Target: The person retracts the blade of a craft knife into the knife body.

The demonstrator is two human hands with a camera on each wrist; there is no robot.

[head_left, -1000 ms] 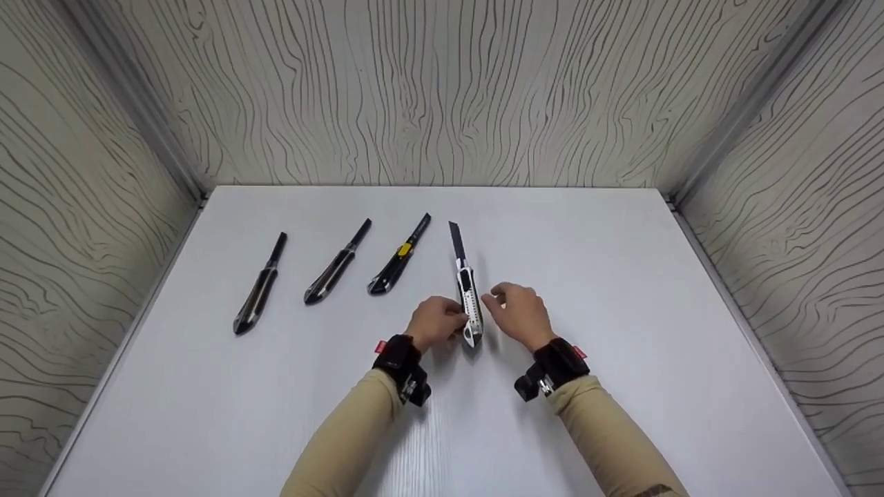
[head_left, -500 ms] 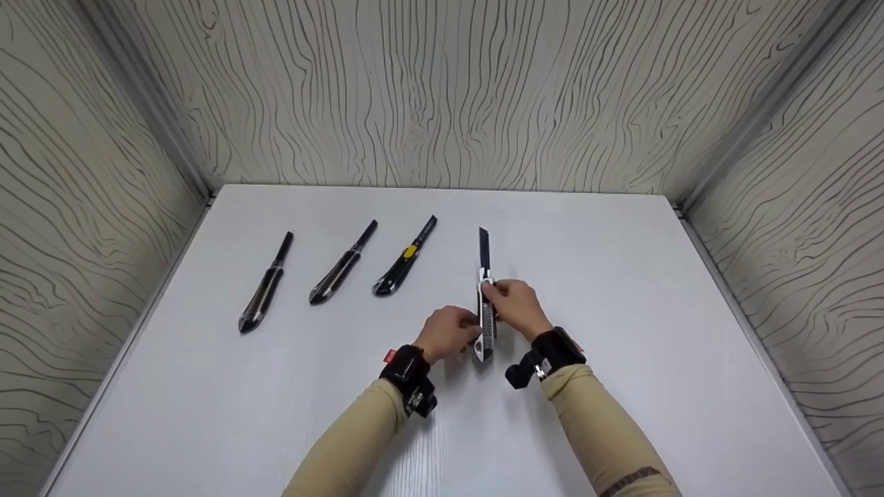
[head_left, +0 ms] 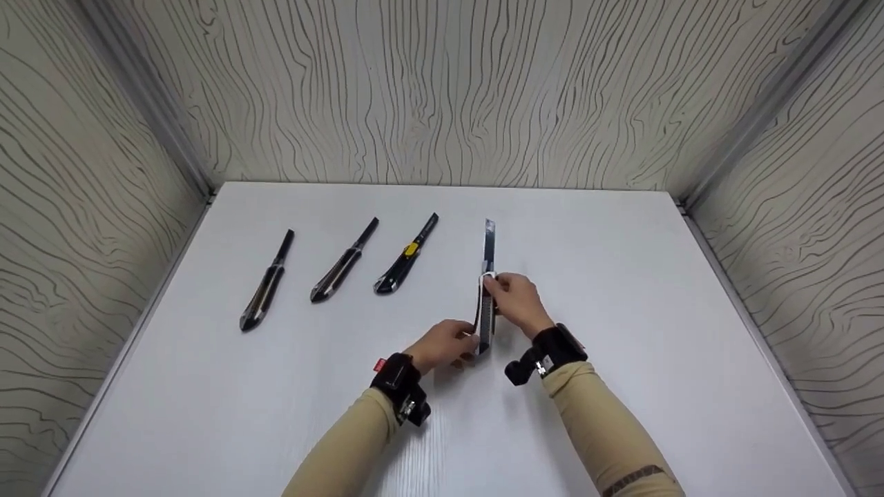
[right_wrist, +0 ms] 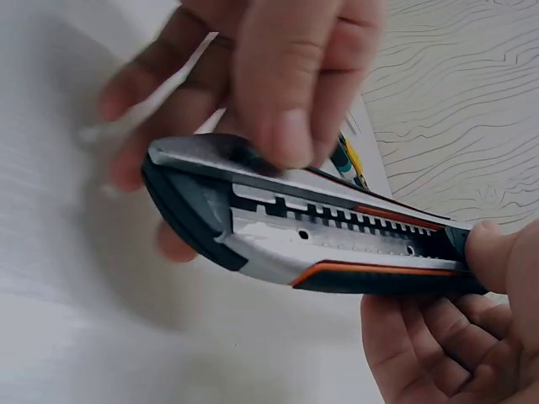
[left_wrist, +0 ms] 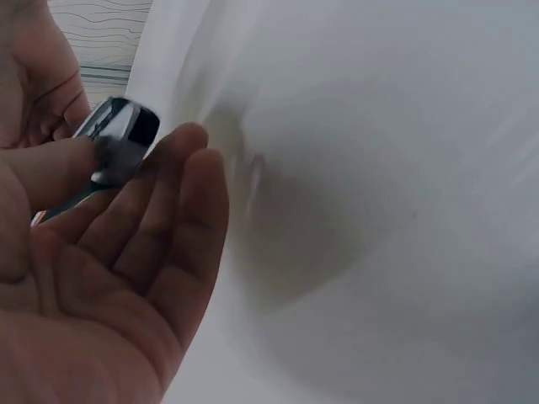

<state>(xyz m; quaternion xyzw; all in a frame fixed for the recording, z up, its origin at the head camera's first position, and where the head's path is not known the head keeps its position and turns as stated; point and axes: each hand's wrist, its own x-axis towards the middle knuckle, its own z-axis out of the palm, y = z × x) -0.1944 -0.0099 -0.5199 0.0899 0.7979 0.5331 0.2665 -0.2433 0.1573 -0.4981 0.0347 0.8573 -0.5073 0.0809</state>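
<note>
- Grip, both hands: right hand point(head_left: 519, 301) pinches the fore part of the utility knife point(head_left: 486, 310) body between thumb and fingers; left hand point(head_left: 445, 343) pinches its butt end. Fingers of both are clamped on the one knife.
- Change: knife lay flat on the bench point(head_left: 621, 310) a second ago, steadied by the left hand alone; right hand has since closed on it, and it is now turned onto its edge and lifted just clear of the surface, blade pointing away from the grip.
- Reading: knife is under two-handed control, slider side presented to the right wrist view point(right_wrist: 337, 244).
- Left of the grip, well apart: three other knives point(head_left: 343, 270) in a row, unmoved.
- Obscured: blade out of both wrist views; right thumb covers the slider area; left wrist view shows only the butt point(left_wrist: 126, 135), blurred; slider position not determinable.
</note>
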